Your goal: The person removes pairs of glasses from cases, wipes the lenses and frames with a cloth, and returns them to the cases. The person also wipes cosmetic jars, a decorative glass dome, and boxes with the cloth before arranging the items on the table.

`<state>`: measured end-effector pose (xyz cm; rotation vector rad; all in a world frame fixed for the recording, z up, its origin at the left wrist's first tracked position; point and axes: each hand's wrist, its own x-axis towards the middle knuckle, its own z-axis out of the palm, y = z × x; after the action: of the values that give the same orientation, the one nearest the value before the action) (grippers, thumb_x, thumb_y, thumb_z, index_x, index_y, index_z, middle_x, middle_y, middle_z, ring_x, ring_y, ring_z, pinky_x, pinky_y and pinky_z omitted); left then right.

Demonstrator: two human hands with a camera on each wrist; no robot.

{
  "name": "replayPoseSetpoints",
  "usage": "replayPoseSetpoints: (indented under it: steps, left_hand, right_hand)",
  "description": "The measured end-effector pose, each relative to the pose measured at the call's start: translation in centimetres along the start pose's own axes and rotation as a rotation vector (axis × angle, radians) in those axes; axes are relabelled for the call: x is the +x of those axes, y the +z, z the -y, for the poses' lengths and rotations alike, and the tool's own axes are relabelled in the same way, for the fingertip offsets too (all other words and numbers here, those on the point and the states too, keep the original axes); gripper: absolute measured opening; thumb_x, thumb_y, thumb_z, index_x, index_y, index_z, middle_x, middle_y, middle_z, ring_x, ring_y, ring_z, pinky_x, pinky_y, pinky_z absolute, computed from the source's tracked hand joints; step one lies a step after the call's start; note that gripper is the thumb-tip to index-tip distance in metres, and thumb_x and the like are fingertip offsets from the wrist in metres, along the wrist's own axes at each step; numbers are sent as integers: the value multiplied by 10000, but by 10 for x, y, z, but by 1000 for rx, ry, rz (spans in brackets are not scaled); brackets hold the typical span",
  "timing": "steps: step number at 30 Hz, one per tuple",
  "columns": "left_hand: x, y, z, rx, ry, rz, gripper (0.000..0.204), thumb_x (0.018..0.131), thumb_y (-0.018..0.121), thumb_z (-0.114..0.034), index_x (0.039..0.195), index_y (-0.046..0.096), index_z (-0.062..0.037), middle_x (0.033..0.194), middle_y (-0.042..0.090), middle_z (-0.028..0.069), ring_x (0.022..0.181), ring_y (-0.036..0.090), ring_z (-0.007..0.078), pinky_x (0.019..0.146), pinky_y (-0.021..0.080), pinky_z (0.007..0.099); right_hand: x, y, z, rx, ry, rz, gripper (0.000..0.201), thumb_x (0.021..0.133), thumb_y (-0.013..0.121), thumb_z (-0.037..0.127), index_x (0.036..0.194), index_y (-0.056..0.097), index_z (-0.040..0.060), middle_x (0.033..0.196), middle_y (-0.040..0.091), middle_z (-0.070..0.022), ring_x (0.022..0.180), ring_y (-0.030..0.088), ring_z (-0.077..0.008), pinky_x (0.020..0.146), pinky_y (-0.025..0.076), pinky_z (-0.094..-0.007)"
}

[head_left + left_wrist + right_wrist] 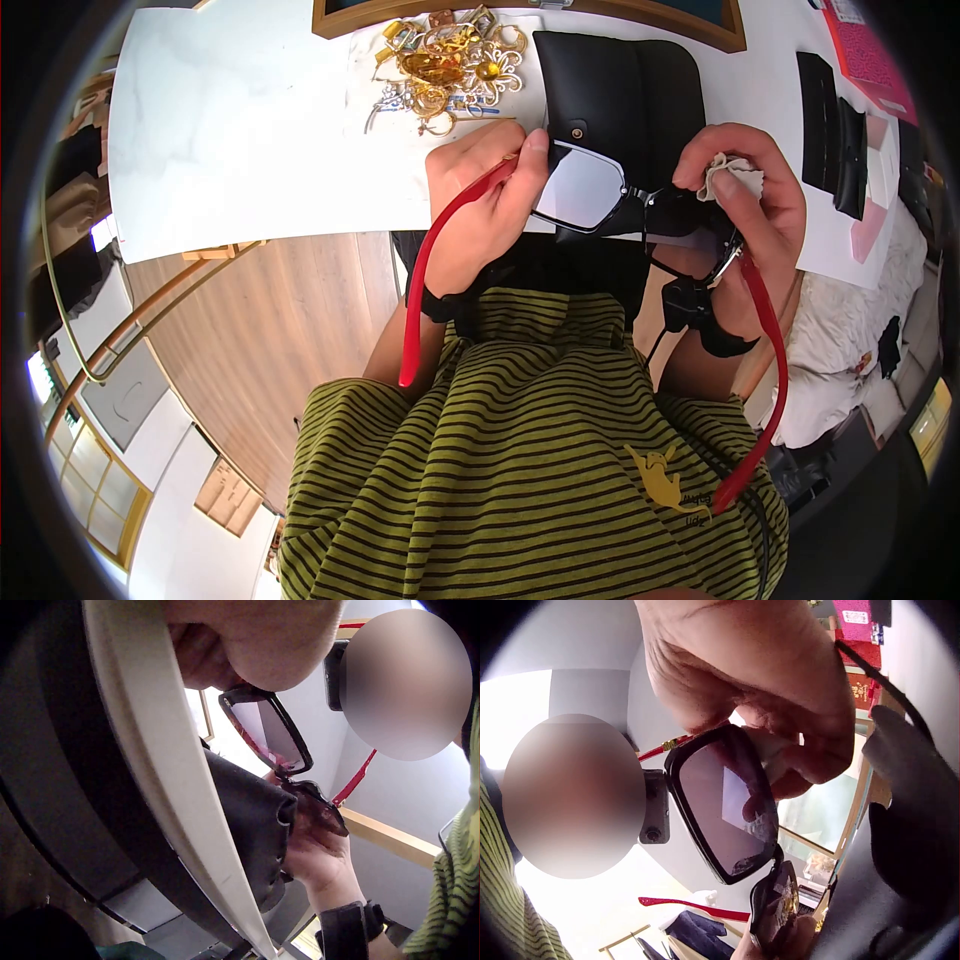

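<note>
My two hands hold a pair of sunglasses (585, 188) with a black frame and red temples just above the table's near edge. My left hand (515, 165) grips the frame's left corner by the hinge, and that red temple hangs down over my striped shirt. My right hand (712, 185) pinches a small pale cloth (745, 172) against the right lens. In the left wrist view the left hand (255, 641) sits above the near lens (270, 731). In the right wrist view the right hand (757, 667) curls over the top of the dark lens (724, 802).
A black glasses case (620, 90) lies on the white table (250, 130) just beyond the hands. A heap of gold jewellery (450, 65) sits further back beside a wooden frame (520, 15). Black pouches (835, 130) and a pink book (870, 50) lie at the right.
</note>
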<state>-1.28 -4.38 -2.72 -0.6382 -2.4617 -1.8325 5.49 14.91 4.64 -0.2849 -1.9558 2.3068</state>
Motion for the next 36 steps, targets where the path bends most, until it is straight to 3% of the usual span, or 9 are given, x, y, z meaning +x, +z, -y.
replayPoseSetpoints:
  steps: [1,10,16,26,29,31,32,34,36]
  left_hand:
    - [0,0,0,1,0,0,310,860,585,-74,600,444,16,522,423,96,437,394,218,445,323,319]
    - [-3,-4,3,-34,34,-10,287,860,567,-54,609,445,13,534,411,100,442,386,229,447,323,319]
    - [-5,-4,3,-49,38,-42,271,855,567,-37,615,452,13,536,408,100,444,386,232,451,321,326]
    - [-5,-4,2,-37,52,-38,266,849,577,-31,617,457,14,538,415,94,444,389,218,448,319,319]
    - [-5,-4,4,-46,44,-43,268,850,578,-33,615,457,13,537,412,90,445,384,214,448,316,316]
    - [-6,-4,5,-54,31,-42,271,851,578,-36,614,456,12,537,409,88,447,381,210,450,314,314]
    - [-6,-3,5,-57,29,-42,277,854,578,-44,613,455,13,538,407,86,450,376,207,452,312,312]
    - [-6,-3,5,-61,28,-41,283,858,578,-51,613,453,13,539,405,85,454,371,203,454,309,310]
    - [-7,-2,8,-74,-2,-42,294,867,574,-68,612,451,13,540,399,82,460,359,197,457,302,310]
  right_hand:
    - [-1,1,2,22,92,-19,214,822,513,27,994,591,-74,866,626,-149,899,571,-168,830,429,-279]
    - [5,-8,-3,-109,24,241,191,849,500,50,942,619,-68,923,630,-110,860,587,-154,832,430,-266]
    - [-1,-9,5,-212,173,262,191,870,511,82,950,625,-49,907,641,-82,871,575,-111,794,419,-230]
    - [-2,-9,6,-241,152,241,177,887,483,49,940,627,-40,890,641,-60,827,562,-81,754,404,-202]
    - [-3,-11,11,-374,181,257,172,889,492,52,940,626,-43,898,633,-51,802,534,-62,694,383,-192]
    - [-6,-3,15,-512,79,65,200,853,494,40,999,596,-52,846,599,-46,724,472,-51,621,335,-193]
    - [-6,-6,12,-511,79,64,200,853,494,40,999,596,-52,846,599,-46,724,472,-51,621,335,-193]
    - [-6,-14,-2,-144,-84,-33,320,809,467,91,1078,541,-66,844,553,-56,675,409,-71,601,308,-211]
    - [-1,-15,-10,5,-192,39,397,764,430,140,1089,500,-76,861,516,-87,669,386,-105,612,305,-226]
